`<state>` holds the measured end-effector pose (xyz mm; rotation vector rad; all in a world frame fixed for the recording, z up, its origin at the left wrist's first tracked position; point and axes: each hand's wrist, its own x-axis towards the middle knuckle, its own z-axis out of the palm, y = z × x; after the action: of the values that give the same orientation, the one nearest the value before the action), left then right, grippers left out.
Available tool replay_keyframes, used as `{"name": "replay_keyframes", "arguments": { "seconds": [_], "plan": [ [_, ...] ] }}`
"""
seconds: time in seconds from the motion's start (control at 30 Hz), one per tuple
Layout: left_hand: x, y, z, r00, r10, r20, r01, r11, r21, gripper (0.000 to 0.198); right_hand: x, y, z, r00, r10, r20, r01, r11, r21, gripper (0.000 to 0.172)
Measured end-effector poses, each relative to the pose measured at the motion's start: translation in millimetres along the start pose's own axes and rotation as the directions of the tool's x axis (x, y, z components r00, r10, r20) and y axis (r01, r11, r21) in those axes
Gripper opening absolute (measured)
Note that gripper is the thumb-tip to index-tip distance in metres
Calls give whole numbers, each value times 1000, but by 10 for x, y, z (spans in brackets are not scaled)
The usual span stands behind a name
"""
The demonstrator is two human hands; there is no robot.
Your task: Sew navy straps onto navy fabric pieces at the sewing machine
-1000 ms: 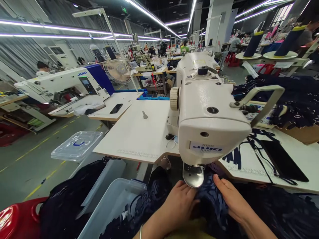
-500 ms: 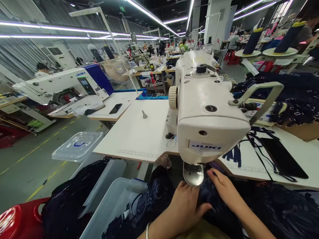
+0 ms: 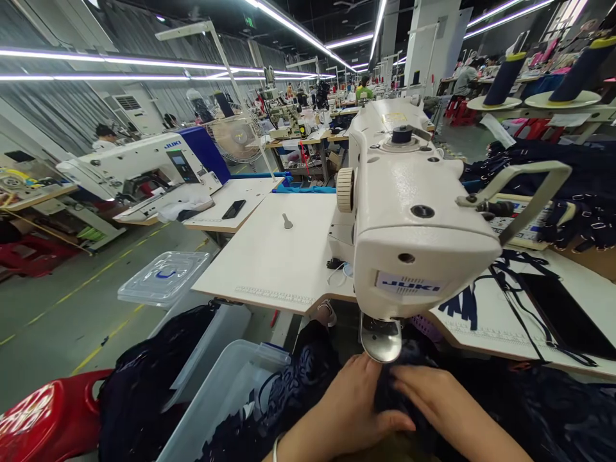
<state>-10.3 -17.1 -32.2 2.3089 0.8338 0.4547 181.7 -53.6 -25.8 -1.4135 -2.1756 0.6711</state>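
A white sewing machine (image 3: 409,212) stands on a white table (image 3: 279,256), its head toward me. Dark navy lace fabric (image 3: 539,410) lies bunched below the machine's metal end plate (image 3: 381,339). My left hand (image 3: 351,407) rests on the fabric just left of the plate, fingers curled over the cloth. My right hand (image 3: 430,394) presses on the same fabric just right of it, fingers together and pointing left toward the left hand. Both hands grip the cloth close to each other.
A clear plastic bin (image 3: 226,398) with dark fabric stands at lower left, beside a red stool (image 3: 43,417) and a bin lid (image 3: 163,277). A black phone (image 3: 563,314) and dark straps lie on the table at right. Other machines and people fill the hall behind.
My right hand has drawn back from beside the metal plate and turned leftward over the fabric. My left hand has shifted slightly nearer. The view has moved a little to the left.
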Motion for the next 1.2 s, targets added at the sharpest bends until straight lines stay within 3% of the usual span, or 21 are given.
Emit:
{"name": "replay_keyframes", "arguments": {
  "seconds": [0.07, 0.1, 0.17, 0.23, 0.3, 0.37, 0.43, 0.53, 0.6, 0.7, 0.83, 1.0, 1.2],
  "plan": [
    [-26, 3, -158, 998, 57, 28, -48, 964, -263, 70, -1, -146, -142, 989, -71, 129, 56, 992, 116, 21],
    [-31, 6, -225, 997, 62, 47, -42, 937, -346, 62, 7, -191, -185, 989, -86, 124, 69, 988, 139, 20],
    [-16, 14, -325, 1000, 1, 8, 1, 931, -364, 52, 53, -211, -209, 996, -87, -6, 87, 990, 115, 17],
    [37, 22, -383, 980, -58, -189, 29, 987, -157, 47, 139, -161, -168, 979, -74, -192, 82, 996, 31, 18],
    [107, 25, -409, 911, -34, -411, 81, 992, 98, 39, 241, -102, -97, 938, -26, -344, 14, 999, -37, 23],
    [163, 22, -421, 848, 51, -528, 98, 963, 252, 29, 323, -74, -28, 902, 106, -418, -120, 993, -8, 21],
    [186, 13, -429, 846, 185, -500, 0, 938, 347, 24, 366, -78, 18, 868, 282, -409, -257, 959, 117, 17],
    [171, -6, -440, 887, 370, -277, -222, 866, 448, 34, 376, -83, 38, 810, 501, -305, -362, 837, 411, 20],
    [155, -14, -444, 916, 365, -164, -256, 849, 463, 36, 379, -61, 20, 793, 564, -229, -351, 731, 586, 22],
    [149, 3, -444, 942, 314, -120, -209, 827, 522, 36, 414, 3, -45, 789, 586, -186, -327, 656, 680, 23],
    [160, 71, -417, 950, 279, -144, -145, 798, 585, 33, 501, 116, -144, 787, 571, -234, -361, 733, 576, 18],
    [170, 113, -328, 946, 217, -243, -16, 777, 629, 32, 565, 217, -191, 819, 493, -293, -407, 859, 310, 24],
    [201, 142, -271, 957, 158, -245, 49, 743, 668, 35, 590, 273, -187, 850, 401, -341, -383, 916, 122, 31]
  ]
}}
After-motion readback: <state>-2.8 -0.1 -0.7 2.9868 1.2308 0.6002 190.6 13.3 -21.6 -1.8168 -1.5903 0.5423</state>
